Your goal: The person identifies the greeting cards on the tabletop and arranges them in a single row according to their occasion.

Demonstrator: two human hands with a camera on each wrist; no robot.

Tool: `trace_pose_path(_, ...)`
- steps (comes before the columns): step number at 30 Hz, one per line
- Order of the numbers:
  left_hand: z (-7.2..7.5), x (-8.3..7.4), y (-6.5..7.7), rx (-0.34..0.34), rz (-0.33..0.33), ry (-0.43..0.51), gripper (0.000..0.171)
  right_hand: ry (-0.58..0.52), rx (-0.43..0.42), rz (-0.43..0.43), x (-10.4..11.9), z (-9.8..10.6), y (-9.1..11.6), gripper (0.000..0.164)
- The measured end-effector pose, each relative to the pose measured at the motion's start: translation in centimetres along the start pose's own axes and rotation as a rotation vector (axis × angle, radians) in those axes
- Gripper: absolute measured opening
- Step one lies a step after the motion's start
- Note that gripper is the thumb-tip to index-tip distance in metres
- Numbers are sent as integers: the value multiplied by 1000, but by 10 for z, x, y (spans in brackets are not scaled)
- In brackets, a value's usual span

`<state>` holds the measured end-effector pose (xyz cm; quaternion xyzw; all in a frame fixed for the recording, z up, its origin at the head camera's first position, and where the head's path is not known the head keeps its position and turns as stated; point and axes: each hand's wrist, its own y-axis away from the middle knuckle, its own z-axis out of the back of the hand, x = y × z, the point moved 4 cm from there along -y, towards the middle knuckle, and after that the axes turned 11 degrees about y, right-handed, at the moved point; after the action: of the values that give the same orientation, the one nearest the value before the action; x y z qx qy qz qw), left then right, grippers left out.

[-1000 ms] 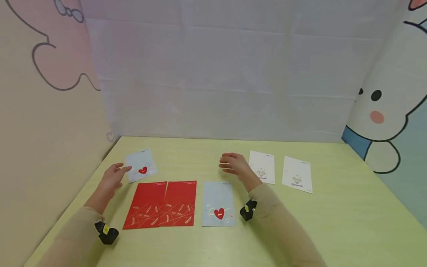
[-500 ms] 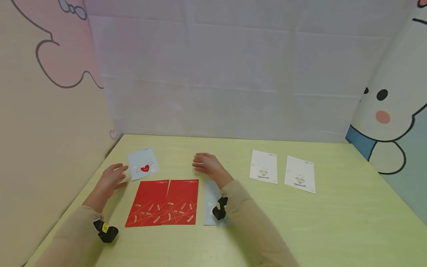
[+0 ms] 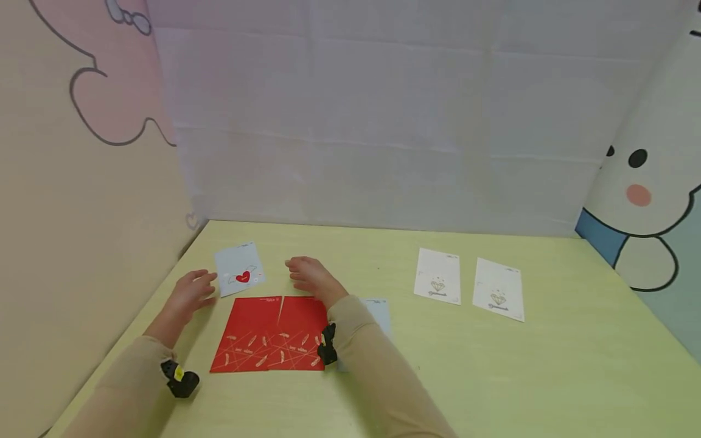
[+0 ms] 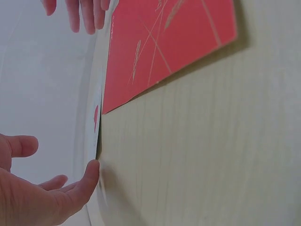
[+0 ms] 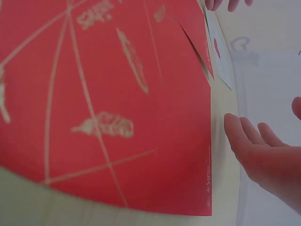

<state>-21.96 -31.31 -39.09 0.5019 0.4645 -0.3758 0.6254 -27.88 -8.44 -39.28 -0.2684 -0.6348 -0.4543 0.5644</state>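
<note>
A light-blue card with a red winged heart (image 3: 235,258) lies at the back left of the table. Just left of it, my left hand (image 3: 188,296) hovers with fingers loosely spread and nothing in it. My right hand (image 3: 316,280) is on the other side of that card, beyond the red cards, fingers relaxed and holding nothing. Two red cards with gold feather drawings lie side by side in front: the left one (image 3: 246,325) and the right one (image 3: 298,322), whose right edge is partly hidden by my right wrist. Both hands appear in the left wrist view.
A second light-blue card (image 3: 381,311) is mostly covered by my right forearm. Two white cards with a diamond drawing, one nearer (image 3: 432,271) and one farther right (image 3: 497,283), lie at the right. A wall (image 3: 109,243) borders the table's left side; a white sheet (image 3: 383,121) hangs behind.
My right hand has swept left from beside the white cards, over the second blue card, to behind the red cards. The left hand stays near the back-left blue card; the view has turned slightly left.
</note>
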Motion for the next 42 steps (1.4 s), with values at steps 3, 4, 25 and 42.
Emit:
trace_pose_path(3,-1,0,-2,7,0,-8,65,13,9,-4,0,-3,-4,47)
trace_pose_path(4,-1,-1,-2,9,-1,-8,65,19,8,-5,0,-4,-6,48)
trace_pose_path(25,-4,1,-1,26,19,-59,67,155,2,-68,3,-26,-25,45)
trace_pose_path(42,-7,6,-6,-9,16,-51,67,136,115,-72,-2,-29,-24,46)
